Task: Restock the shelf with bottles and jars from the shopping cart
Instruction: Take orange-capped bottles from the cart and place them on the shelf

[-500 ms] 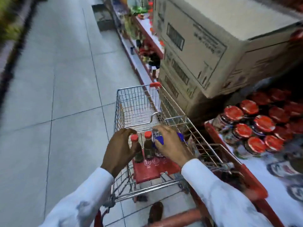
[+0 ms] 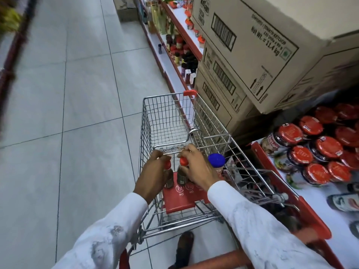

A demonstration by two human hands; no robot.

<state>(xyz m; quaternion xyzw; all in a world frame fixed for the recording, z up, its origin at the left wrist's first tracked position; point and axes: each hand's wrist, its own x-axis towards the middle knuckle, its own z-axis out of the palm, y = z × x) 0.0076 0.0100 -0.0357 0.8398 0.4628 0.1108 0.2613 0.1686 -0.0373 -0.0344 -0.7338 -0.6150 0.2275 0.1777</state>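
Gripping 2 red-capped bottles, left hand (image 2: pixel 153 176) fingers closed round the left bottle (image 2: pixel 168 176), right hand (image 2: pixel 196 167) round the right bottle (image 2: pixel 182 172), both standing on the cart's (image 2: pixel 165 117) red seat flap (image 2: pixel 181 200), blue-capped jar (image 2: pixel 216 162) now uncovered beside the right wrist, shelf jars (image 2: pixel 318 152) at right.

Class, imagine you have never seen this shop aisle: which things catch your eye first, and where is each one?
First, the two hands in the middle: the left hand and right hand each close on a small dark red-capped bottle standing on the red seat flap of the wire cart. At right, red-lidded jars crowd the shelf, with stacked cardboard boxes above them.
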